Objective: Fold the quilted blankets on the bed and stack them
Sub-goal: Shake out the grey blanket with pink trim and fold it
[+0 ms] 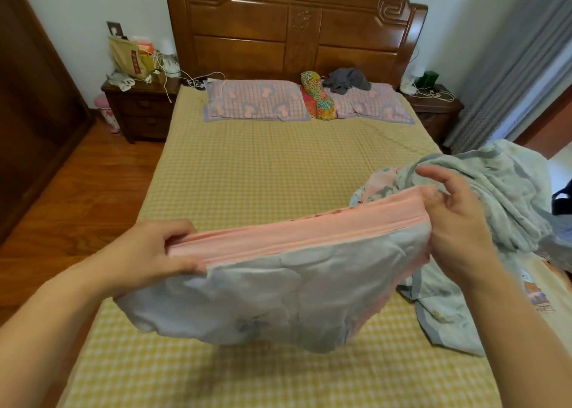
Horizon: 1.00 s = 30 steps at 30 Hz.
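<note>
Both hands hold up one folded blanket (278,287) above the bed (247,172). Left hand (154,253) has its fingers and thumb curled round the left end of the pink edge. Right hand (448,222) pinches the right end of that same pink edge, and some of its fingers stick out loose. This blanket is pale blue with a pink band along the top, and it hangs down in the air near the foot of the bed

Just beside the right hand lies a second blanket (495,209). It is pale green with grey trim and sits in a messy heap on the right side of the bed, not folded

A yellow check sheet covers the bed. Far up by the wooden headboard (294,27) are two pink pillows (257,104) side by side. A bright flowery cushion (318,98) stands between them, and a grey cloth (349,81) rests on the right pillow

A nightstand (142,107) with papers and cords on top stands left of the bed
</note>
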Tool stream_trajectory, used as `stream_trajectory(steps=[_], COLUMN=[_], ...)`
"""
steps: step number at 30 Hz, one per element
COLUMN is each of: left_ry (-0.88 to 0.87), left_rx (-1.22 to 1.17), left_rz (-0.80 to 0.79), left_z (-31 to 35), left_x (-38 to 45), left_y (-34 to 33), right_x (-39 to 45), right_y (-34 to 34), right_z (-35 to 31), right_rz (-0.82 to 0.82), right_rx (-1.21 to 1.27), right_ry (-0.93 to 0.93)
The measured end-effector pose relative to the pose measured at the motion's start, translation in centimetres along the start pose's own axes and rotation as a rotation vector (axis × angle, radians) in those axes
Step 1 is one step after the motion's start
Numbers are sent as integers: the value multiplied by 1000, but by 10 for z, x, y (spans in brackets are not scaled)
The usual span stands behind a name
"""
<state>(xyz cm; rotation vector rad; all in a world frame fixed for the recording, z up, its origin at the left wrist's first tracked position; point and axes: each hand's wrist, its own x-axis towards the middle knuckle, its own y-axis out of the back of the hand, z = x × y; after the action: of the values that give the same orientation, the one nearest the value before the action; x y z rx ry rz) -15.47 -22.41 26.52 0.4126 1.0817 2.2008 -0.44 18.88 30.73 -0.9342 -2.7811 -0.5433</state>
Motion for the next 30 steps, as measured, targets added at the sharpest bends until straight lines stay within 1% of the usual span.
stream_trajectory(steps=[1,2,3,4,5,8,10,11,13,14,15,17,19,20,22,24,26,28,30], left_ry=[58,83,94,99,125,229,312,348,346,307,264,191,146,120,71,56,127,271,372], left_rx=[28,115,223,314,354,278,70,-60,-305,-387,-457,-631,-745,-760,-731,-725,-710,-529,-340], left_rz=[-139,-262,-337,-354,-333,-204,-96,1,231,333,403,444,467,492,487,410,308,201,49], left_z=[-2,-5,-9,-15,-22,-48,-55,-53,-33,-18,-2,26,44,47,42,28,6,-23,-46], left_x=[2,5,9,13,19,41,54,61,76,84,92,101,102,99,84,57,25,-6,-40], left_y=[0,-3,-6,-10,-13,-17,-10,-5,13,23,34,54,69,74,76,67,45,3,-58], right_x=[4,9,15,23,32,66,88,100,122,131,139,149,146,141,123,95,61,26,-15], right_y=[-3,-6,-10,-13,-15,-18,-17,-15,-9,-5,-2,4,8,9,10,11,12,11,5], right_z=[2,4,8,16,27,63,75,75,52,36,18,-12,-32,-37,-40,-32,-4,47,103], right_rz=[42,73,90,90,74,-4,-54,-44,90,198,289,393,418,415,340,191,42,-80,-216], right_rx=[-198,-364,-473,-535,-568,-630,-680,-676,-541,-456,-386,-268,-177,-137,-30,88,113,-76,-279], right_ry=[56,85,73,30,-37,-202,-250,-250,-226,-198,-162,-98,-56,-45,-39,-86,-152,-144,-168])
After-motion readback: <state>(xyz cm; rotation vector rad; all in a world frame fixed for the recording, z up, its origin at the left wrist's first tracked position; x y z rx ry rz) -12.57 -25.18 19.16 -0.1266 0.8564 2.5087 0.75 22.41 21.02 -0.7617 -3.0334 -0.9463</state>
